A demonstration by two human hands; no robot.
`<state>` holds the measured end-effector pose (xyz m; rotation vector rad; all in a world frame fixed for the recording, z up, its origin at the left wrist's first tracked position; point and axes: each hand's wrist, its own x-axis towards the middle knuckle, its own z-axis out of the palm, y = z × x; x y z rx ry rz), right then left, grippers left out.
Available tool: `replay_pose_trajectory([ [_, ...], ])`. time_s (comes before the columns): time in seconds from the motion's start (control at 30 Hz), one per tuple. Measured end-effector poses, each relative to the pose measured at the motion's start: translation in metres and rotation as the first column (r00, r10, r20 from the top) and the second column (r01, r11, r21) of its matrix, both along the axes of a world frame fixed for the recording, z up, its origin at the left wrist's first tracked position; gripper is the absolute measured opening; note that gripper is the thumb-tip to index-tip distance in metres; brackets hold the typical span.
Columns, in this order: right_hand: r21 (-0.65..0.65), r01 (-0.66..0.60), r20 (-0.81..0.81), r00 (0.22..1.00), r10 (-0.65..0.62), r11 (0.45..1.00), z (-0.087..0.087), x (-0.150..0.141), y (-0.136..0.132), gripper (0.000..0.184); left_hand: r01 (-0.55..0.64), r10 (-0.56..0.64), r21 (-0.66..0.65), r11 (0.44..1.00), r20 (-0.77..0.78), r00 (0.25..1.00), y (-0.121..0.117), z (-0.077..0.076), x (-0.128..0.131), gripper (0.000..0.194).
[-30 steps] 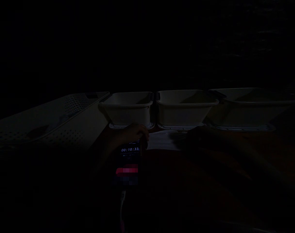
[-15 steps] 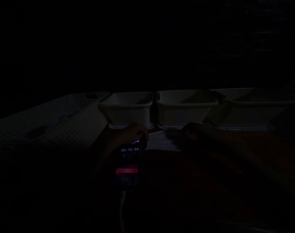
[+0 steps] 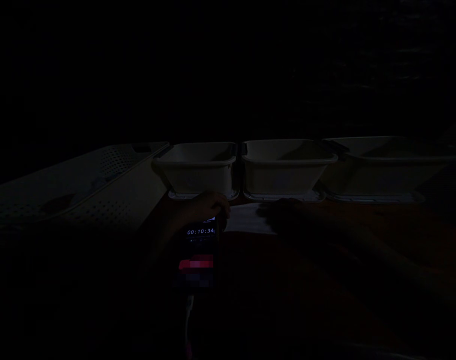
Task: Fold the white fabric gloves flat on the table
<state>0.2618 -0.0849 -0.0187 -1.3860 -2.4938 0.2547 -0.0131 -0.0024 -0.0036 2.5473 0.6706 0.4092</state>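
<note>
Phone (image 3: pixel 200 245) lies at centre frame on the dark table (image 3: pixel 381 220), its screen lit with a timer and a white cable (image 3: pixel 189 312) running from its lower end. We see our left hand (image 3: pixel 207 206) curled over the phone's top edge, fingers bent onto it. Our right hand (image 3: pixel 284 212) reaches in from the right and rests on a white sheet (image 3: pixel 246 220) just beside the phone; we cannot tell its spread in the gloom. Three white tubs (image 3: pixel 284 170) line up behind, a perforated basket (image 3: pixel 81 190) at left.
</note>
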Motion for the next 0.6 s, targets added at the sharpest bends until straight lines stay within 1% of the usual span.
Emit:
replay_pose_trajectory([
  [0.07,-0.004,-0.012,0.0,1.0,0.012,1.0,0.0,-0.001,0.001,0.037,0.005,-0.005,-0.005,1.0,0.001,1.0,0.001,-0.001,-0.001,0.026],
  [0.17,-0.001,-0.011,-0.004,1.0,0.011,1.0,-0.005,-0.001,0.004,0.036,-0.008,0.008,-0.017,1.0,-0.004,1.0,0.002,-0.003,-0.001,0.027],
  [0.27,0.003,0.026,0.005,1.0,-0.026,1.0,-0.004,-0.001,0.002,0.036,-0.011,0.011,-0.015,1.0,-0.002,1.0,0.003,-0.005,-0.002,0.027],
  [0.37,-0.026,0.109,0.01,0.994,-0.109,0.994,0.005,-0.003,-0.004,0.034,0.001,-0.001,0.011,1.0,0.003,1.0,0.003,-0.005,-0.002,0.027],
  [0.47,-0.058,0.187,0.053,0.981,-0.184,0.981,0.014,-0.007,-0.009,0.03,0.023,-0.023,0.032,0.999,0.003,1.0,0.003,-0.004,-0.002,0.028],
  [0.53,-0.061,0.244,0.092,0.967,-0.238,0.968,0.016,-0.009,-0.011,0.026,0.029,-0.029,0.022,0.999,-0.002,1.0,0.003,-0.003,-0.002,0.029],
  [0.6,-0.048,0.298,0.096,0.951,-0.293,0.953,0.016,-0.01,-0.011,0.023,0.019,-0.019,0.007,1.0,-0.007,1.0,0.002,-0.003,-0.002,0.029],
])
